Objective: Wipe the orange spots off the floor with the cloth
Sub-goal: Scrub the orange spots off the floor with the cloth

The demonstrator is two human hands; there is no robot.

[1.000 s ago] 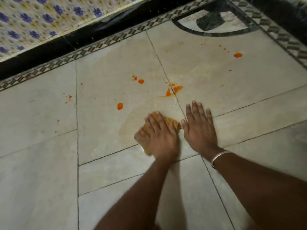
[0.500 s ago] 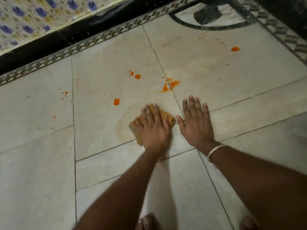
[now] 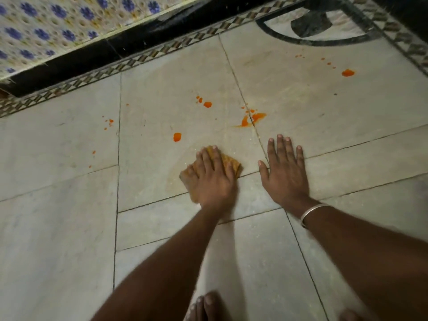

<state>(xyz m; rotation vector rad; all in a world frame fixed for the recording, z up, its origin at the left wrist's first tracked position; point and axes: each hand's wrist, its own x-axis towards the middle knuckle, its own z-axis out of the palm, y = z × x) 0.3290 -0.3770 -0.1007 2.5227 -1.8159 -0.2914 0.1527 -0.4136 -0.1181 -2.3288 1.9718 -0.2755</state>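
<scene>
My left hand [image 3: 214, 179] lies on an orange-brown cloth [image 3: 230, 162], fingers spread flat over it, pressing it to the pale stone floor [image 3: 69, 228]. A damp, faintly yellow smear [image 3: 178, 177] surrounds the cloth. My right hand [image 3: 284, 172] rests flat on the floor just right of it, fingers straight. Orange spots lie beyond the hands: one blob [image 3: 177, 137] just left of the cloth's far end, another [image 3: 207, 104] farther off, a smeared patch [image 3: 254, 118] on a tile joint, one blob [image 3: 348, 72] at the far right, and small flecks [image 3: 108, 122] to the left.
A black skirting band [image 3: 92, 56] and a wall of blue-flowered tiles [image 3: 46, 31] run along the far left. A patterned border strip [image 3: 162, 54] edges the floor, with a dark inlay [image 3: 312, 24] at top right. My toes [image 3: 206, 304] show at the bottom edge.
My left hand has slid the cloth a little to the left, nearer the closest orange blob. My right hand stays planted. My toes have come into view at the bottom.
</scene>
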